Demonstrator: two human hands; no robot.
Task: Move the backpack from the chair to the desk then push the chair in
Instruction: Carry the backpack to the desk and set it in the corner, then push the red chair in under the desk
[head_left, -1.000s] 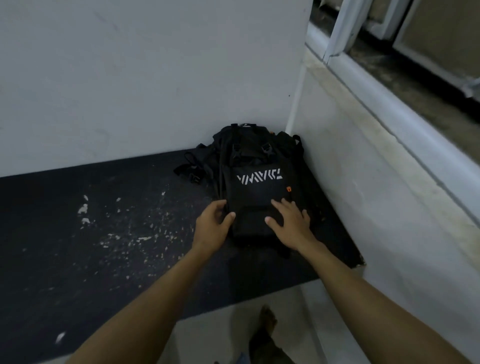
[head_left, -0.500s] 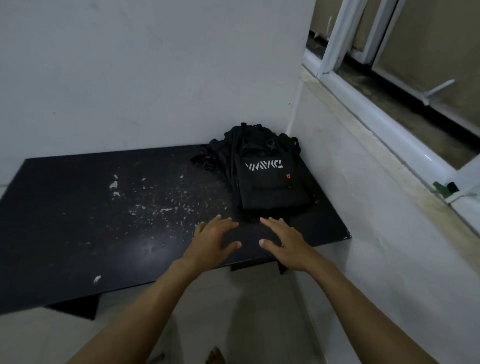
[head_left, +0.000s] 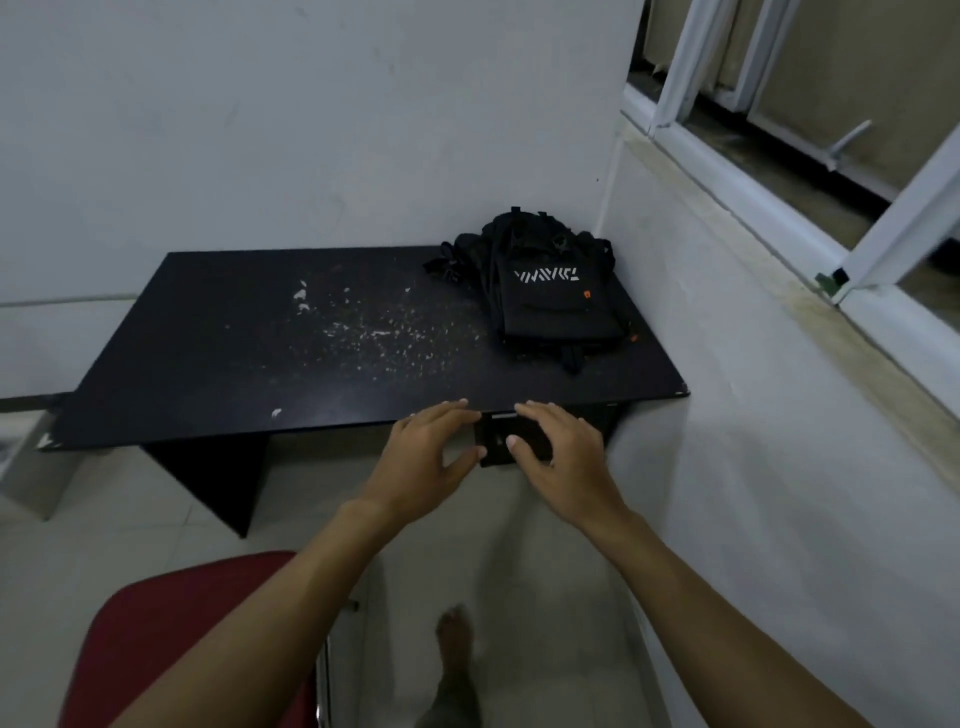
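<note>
A black backpack (head_left: 545, 296) with white lettering lies flat on the far right corner of the black desk (head_left: 260, 353), against the wall. My left hand (head_left: 426, 462) and my right hand (head_left: 561, 457) hover side by side just in front of the desk's front edge, fingers apart, holding nothing, well short of the backpack. The red seat of the chair (head_left: 171, 649) shows at the bottom left, partly hidden under my left forearm, standing back from the desk.
White walls close in the desk behind and to the right. A window sill (head_left: 769, 249) with an open white window frame (head_left: 904, 234) runs along the right. The desk top has white flecks. My bare foot (head_left: 454, 644) stands on the pale tiled floor.
Both hands let go of the backpack and drew back past the desk's front edge. The view pulled away from the desk, and the red chair seat came into sight.
</note>
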